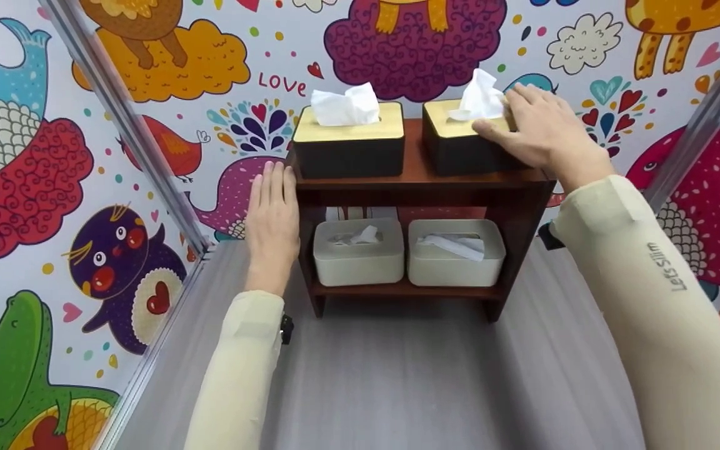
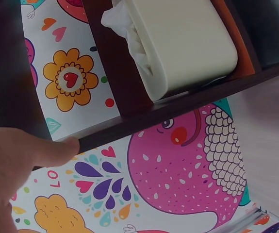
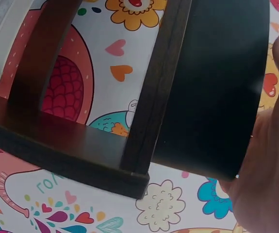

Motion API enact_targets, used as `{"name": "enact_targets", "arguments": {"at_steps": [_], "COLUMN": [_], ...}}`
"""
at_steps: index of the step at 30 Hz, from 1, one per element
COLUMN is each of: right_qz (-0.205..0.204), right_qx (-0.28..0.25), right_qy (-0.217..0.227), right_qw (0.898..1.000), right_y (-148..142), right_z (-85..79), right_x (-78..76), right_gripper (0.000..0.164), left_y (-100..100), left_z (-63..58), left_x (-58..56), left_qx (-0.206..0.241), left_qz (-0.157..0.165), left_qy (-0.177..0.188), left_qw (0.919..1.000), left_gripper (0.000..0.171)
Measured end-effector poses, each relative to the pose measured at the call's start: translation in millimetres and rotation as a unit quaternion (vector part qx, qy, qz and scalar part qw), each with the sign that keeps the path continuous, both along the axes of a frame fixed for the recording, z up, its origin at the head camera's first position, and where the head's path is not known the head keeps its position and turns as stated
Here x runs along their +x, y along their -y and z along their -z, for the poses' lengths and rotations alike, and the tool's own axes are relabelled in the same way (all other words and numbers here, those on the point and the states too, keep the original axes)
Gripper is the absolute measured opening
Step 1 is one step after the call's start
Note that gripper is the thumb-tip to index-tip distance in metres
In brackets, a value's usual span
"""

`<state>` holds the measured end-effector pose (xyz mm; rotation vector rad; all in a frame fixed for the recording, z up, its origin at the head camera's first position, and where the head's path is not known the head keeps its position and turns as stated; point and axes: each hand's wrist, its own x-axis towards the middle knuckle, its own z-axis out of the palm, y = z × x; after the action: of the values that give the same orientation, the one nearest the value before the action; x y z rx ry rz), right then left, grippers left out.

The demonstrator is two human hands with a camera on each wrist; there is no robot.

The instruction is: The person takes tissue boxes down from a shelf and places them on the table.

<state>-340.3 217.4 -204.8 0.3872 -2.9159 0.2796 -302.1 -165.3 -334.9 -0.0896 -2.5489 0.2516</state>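
Thumb and fingers spread, the right hand [image 1: 538,131] touches the right-hand black tissue box [image 1: 460,150] atop the wooden shelf [image 1: 416,181]; whether it pinches is unclear. The left hand [image 1: 274,215], straight-fingered, should brace the shelf.

Black tissue boxes [image 1: 460,155] are showing matt sides and smooth wood-look lids [image 1: 437,119]. Tissues [image 1: 482,99] are looking papery, cream boxes [image 1: 360,267] plastic, the brown shelf [image 1: 413,161] glossily wooden.

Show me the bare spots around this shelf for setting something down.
Widest: the grey surface in front of the shelf, between the sleeves. Smaller: a narrow strip on top, between the left black box and the right black box. Crowded: the lower board, where two pale boxes sit close together.
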Motion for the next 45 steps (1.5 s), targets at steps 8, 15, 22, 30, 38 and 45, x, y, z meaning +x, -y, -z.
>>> {"name": "enact_targets", "arguments": {"at_steps": [8, 15, 22, 30, 38, 45], "right_qz": [0.007, 0.015, 0.002, 0.0, -0.037, -0.034], "right_qx": [-0.012, 0.046, 0.0, -0.008, 0.024, 0.046], "right_qy": [0.051, 0.028, 0.079, 0.138, 0.132, 0.149], "right_qw": [0.999, 0.998, 0.997, 0.99, 0.99, 0.987], "right_y": [3, 12, 11, 11, 14, 16], "right_z": [-4.2, -10.8, -13.3, -17.8, -15.3, -20.2], "right_x": [-3.9, 2.6, -2.0, 0.5, -4.8, -3.2], "right_gripper": [0.097, 0.102, 0.106, 0.11, 0.12, 0.126], "left_y": [-1, 0, -1, 0, 0, -1], "left_z": [1.9, 1.6, 1.2, 1.0, 2.0, 1.3], "left_x": [-0.5, -1.2, -1.3, -1.3, -0.6, -1.4], "left_qx": [0.011, 0.011, 0.009, 0.007, 0.006, 0.007], "left_qz": [0.01, 0.002, 0.0, -0.003, -0.001, -0.001], "left_qy": [-0.013, -0.002, 0.004, 0.007, -0.002, -0.001], "left_qw": [0.9998, 0.9999, 1.0, 1.0, 1.0, 1.0], "left_gripper": [0.088, 0.091, 0.093, 0.093, 0.09, 0.088]}}
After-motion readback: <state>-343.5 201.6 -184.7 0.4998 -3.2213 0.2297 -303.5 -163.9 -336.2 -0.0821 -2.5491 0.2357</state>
